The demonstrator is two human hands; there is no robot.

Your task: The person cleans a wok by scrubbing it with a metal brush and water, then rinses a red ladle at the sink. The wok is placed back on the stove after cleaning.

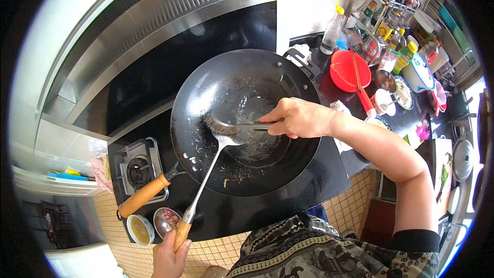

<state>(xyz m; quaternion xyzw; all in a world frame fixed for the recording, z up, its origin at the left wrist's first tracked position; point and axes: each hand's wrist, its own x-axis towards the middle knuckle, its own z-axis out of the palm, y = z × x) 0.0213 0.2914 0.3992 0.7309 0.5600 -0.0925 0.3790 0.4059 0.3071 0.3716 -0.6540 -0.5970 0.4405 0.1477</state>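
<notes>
My left hand grips the wooden handle of a metal wok spatula, whose blade lies in a large black wok. In my right hand is the grey handle of a wok brush. Its dark bristles meet the spatula's blade at the left of the wok, hiding part of it. Small pale food scraps and wet streaks cling to the wok's inner surface. The wok's wooden handle points to the lower left.
A bowl of yellowish liquid and a metal bowl with pinkish food stand near the counter's front edge. A second burner lies left. On the right are a red plastic ladle, bottles and dishes. A range hood rises behind.
</notes>
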